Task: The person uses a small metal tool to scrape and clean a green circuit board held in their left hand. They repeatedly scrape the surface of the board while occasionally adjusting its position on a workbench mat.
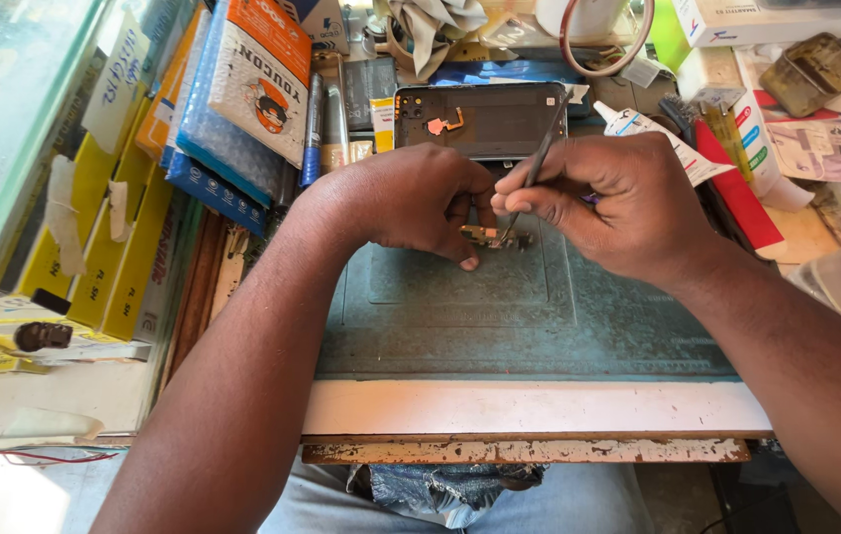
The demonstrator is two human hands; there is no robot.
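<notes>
Place: you are sitting at a small phone-repair stall, part shop and part workshop.
Work surface: you are leaning over a worn green repair mat (529, 316) lying on a chipped, paint-flaking counter (539, 407).
Repair signs: an opened phone back shell (480, 119) is lying at the mat's far edge, with glue tubes (648, 138), pens and a brush crowding around it.
Shop signs: a glass display case (5, 129) is standing at your left, and yellow boxes (114, 257) and bubble-wrapped packets (233, 89) of stock are leaning against it.

Matt green rubbery mat (539, 326) — worn; slim metal tweezers (542, 153); chipped painted wooden ledge (529, 408); glossy bubble-wrap packets (205, 119).
</notes>
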